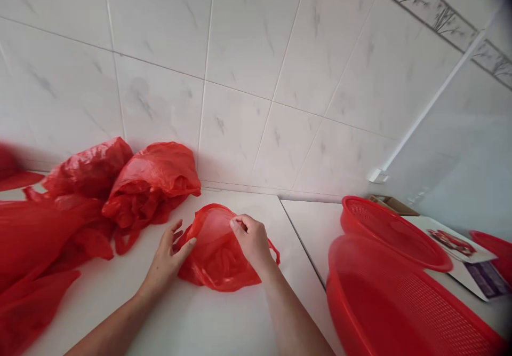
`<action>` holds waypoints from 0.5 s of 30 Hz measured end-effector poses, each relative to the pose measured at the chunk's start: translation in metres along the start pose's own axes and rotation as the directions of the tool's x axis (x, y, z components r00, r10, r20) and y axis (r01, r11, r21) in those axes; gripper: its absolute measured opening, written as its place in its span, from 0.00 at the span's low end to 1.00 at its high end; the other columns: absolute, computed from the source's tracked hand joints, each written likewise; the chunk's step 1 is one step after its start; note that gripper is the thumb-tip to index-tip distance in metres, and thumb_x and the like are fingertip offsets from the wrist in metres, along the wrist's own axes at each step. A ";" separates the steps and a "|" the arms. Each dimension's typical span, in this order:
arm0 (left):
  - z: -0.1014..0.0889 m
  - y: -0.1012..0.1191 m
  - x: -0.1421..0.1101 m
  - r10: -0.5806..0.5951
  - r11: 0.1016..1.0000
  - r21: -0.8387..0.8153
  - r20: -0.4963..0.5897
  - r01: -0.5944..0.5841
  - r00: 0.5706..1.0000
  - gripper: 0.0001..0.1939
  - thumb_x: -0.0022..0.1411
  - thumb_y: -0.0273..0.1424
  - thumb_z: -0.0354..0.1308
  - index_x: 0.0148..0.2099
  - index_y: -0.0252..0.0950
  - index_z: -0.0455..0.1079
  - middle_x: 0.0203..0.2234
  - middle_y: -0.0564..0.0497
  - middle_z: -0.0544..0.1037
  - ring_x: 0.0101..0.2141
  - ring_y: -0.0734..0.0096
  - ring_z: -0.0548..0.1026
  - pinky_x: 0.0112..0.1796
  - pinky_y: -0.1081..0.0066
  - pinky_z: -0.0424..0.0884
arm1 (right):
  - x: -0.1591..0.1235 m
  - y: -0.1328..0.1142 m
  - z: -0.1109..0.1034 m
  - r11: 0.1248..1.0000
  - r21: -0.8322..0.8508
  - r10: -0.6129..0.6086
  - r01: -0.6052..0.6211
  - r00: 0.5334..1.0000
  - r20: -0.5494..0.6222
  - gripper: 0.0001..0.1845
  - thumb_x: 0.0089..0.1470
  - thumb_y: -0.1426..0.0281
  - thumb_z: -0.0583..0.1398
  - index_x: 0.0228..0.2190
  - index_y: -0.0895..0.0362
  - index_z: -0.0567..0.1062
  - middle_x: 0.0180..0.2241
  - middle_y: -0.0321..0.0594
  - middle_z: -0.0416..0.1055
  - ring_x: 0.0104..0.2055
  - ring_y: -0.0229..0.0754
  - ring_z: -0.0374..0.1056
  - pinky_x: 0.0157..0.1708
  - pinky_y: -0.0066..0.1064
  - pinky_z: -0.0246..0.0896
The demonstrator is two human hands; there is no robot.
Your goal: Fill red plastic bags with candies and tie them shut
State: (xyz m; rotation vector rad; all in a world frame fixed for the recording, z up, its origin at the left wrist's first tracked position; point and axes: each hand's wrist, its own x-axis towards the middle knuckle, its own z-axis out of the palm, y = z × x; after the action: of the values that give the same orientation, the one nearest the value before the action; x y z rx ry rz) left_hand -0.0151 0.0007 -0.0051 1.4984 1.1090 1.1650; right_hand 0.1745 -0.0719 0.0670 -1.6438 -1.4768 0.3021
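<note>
A small red plastic bag [214, 252] lies crumpled on the white counter [192, 318] in front of me. My right hand [251, 241] is closed, pinching the bag's upper edge. My left hand [170, 257] rests on the bag's left side, its thumb pressed against the plastic and its fingers spread. Whatever is inside the bag is hidden by the red film.
More red plastic bags [150, 182] are piled at the left against the tiled wall [240, 78]. Two red perforated baskets [394, 233] stand at the right, the nearer basket [400, 313] at the counter's front. A printed sheet [468, 260] lies behind them.
</note>
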 end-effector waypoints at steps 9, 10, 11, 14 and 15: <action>-0.001 0.004 -0.005 0.001 0.995 0.101 0.055 -0.007 0.998 0.34 0.57 0.47 0.55 0.62 0.43 0.52 0.62 0.45 0.58 0.51 0.52 0.70 0.46 0.56 0.73 | 0.017 -0.006 -0.019 0.997 0.061 0.044 -0.040 0.996 -0.075 0.11 0.54 0.61 0.56 0.33 0.51 0.75 0.20 0.29 0.63 0.22 0.34 0.58 0.23 0.25 0.53; -0.001 0.004 -0.004 0.006 0.994 0.105 0.062 -0.013 0.998 0.34 0.57 0.48 0.55 0.62 0.43 0.52 0.62 0.45 0.58 0.51 0.52 0.70 0.46 0.56 0.73 | 0.018 -0.006 -0.020 0.997 0.064 0.052 -0.047 0.995 -0.084 0.10 0.54 0.62 0.56 0.35 0.51 0.75 0.21 0.29 0.64 0.22 0.34 0.59 0.24 0.25 0.53; -0.002 0.004 -0.004 0.011 0.994 0.110 0.068 -0.018 0.998 0.33 0.58 0.48 0.54 0.62 0.44 0.52 0.62 0.45 0.57 0.51 0.52 0.70 0.46 0.56 0.73 | 0.019 -0.007 -0.022 0.996 0.068 0.057 -0.051 0.994 -0.095 0.11 0.53 0.62 0.56 0.37 0.50 0.75 0.22 0.29 0.65 0.23 0.34 0.60 0.24 0.26 0.54; -0.002 0.001 -0.003 0.017 0.993 0.116 0.073 -0.025 0.997 0.33 0.58 0.48 0.55 0.62 0.44 0.52 0.62 0.45 0.57 0.52 0.52 0.69 0.47 0.55 0.72 | 0.022 -0.011 -0.028 0.995 0.086 0.068 -0.058 0.990 -0.124 0.14 0.52 0.63 0.58 0.41 0.49 0.73 0.26 0.29 0.67 0.25 0.34 0.62 0.28 0.27 0.58; -0.002 0.000 -0.003 0.017 0.993 0.115 0.071 -0.025 0.997 0.33 0.57 0.48 0.55 0.62 0.43 0.52 0.62 0.45 0.58 0.52 0.52 0.69 0.47 0.54 0.72 | 0.023 -0.012 -0.030 0.993 0.096 0.077 -0.064 0.989 -0.130 0.15 0.52 0.63 0.58 0.42 0.49 0.73 0.27 0.29 0.67 0.25 0.33 0.62 0.29 0.27 0.59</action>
State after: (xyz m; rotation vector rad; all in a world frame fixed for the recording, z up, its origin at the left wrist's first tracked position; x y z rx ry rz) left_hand -0.0170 -0.0021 -0.0050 1.6316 1.1322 1.0697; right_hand 0.1932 -0.0653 0.1016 -1.6134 -1.2891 0.2893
